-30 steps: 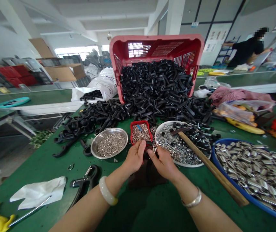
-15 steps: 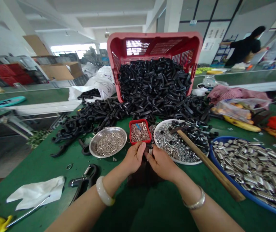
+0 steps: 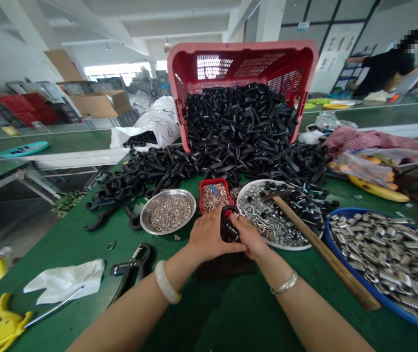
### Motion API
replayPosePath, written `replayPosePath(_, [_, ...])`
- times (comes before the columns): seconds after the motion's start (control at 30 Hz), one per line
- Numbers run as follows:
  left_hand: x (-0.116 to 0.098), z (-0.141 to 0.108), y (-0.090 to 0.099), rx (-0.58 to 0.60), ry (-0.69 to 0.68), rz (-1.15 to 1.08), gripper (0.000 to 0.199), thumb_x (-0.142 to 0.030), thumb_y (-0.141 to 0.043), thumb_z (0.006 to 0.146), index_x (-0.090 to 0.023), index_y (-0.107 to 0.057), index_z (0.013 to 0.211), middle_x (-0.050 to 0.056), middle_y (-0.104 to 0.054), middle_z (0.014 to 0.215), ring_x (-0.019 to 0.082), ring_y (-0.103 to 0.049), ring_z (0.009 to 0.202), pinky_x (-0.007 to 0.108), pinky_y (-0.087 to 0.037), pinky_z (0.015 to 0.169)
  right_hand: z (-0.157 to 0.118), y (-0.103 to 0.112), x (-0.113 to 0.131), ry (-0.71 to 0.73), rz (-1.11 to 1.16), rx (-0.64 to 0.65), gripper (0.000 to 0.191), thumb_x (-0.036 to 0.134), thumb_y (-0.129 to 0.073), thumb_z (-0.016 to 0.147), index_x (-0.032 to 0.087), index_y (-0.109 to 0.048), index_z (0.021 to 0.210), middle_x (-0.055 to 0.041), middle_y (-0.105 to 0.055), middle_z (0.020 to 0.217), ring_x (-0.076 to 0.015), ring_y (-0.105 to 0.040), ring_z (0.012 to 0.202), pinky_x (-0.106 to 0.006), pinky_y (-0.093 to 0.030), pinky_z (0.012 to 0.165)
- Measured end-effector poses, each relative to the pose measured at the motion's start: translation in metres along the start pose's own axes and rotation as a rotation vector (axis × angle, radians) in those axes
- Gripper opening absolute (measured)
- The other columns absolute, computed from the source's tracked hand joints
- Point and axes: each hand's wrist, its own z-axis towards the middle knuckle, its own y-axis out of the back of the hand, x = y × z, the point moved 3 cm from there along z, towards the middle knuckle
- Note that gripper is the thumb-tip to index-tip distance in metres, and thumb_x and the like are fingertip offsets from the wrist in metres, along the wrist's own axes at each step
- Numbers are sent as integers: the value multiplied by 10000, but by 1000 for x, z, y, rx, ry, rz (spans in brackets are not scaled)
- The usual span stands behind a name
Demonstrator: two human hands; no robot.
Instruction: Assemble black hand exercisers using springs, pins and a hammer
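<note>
We have a black plastic handle [image 3: 230, 226] between our two hands, just above the tabletop [image 3: 65, 239]. Our left hand [image 3: 207, 235] is curled closed against its near side, and our right hand [image 3: 248, 236] pinches it from the other side, with a small metal bit [image 3: 235, 236] seeming to show at its edge. It looks light, stiff and perhaps slick, so its thick body seems the best place to grip. Just beyond lie a red tray [image 3: 212, 181] of metal pins, a steel dish [image 3: 168, 192] of rings and a white plate [image 3: 253, 186] of bolts.
</note>
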Motion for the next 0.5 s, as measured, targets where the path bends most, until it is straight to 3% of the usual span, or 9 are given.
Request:
replayPosePath(0.13, [3,-3,-10,-29,20,82,1006,-721,-545,507,-111,-309,1270,184,-487,1201,336,-460,1092,437,-356,901,-6,-5,-4,-32,74,122,359,490,-538,738,186,-541,930,-10,-618,813,-129,-580,733,-258,-457,656])
replayPosePath(0.2, [9,-2,-11,-3,-11,64,964,-721,-545,499,-143,-337,1243,150,-533,1137,310,-507,1036,398,-393,861,-6,-2,2,-52,-105,227,378,509,-477,775,183,-545,954,-23,-630,788,-144,-594,727,-276,-460,656])
replayPosePath(0.3, [18,1,-6,27,-62,53,917,-712,-551,494,-171,-369,1212,116,-574,1065,284,-545,974,359,-419,823,7,10,26,-57,-801,233,498,567,-308,827,159,-594,813,-54,-627,648,-181,-606,664,-307,-459,623])
replayPosePath(0.37, [20,4,-4,57,-130,72,938,-712,-561,476,-167,-373,1216,116,-578,1063,289,-546,971,362,-417,827,24,15,53,114,-1326,9,551,516,-216,868,156,-623,776,-101,-652,739,-215,-612,771,-337,-450,694])
replayPosePath(0.4, [20,6,-4,79,-169,84,955,-715,-566,463,-162,-376,1218,119,-580,1062,293,-548,967,367,-414,830,34,11,64,211,-1517,-48,504,458,-223,883,167,-632,849,-111,-659,864,-224,-600,861,-343,-441,738])
replayPosePath(0.5, [16,12,-7,148,-267,122,995,-721,-580,435,-143,-392,1222,132,-571,1087,301,-538,981,380,-395,862,67,-12,73,329,-1848,131,316,315,-363,857,223,-627,1002,-91,-626,1069,-215,-553,1011,-319,-426,803])
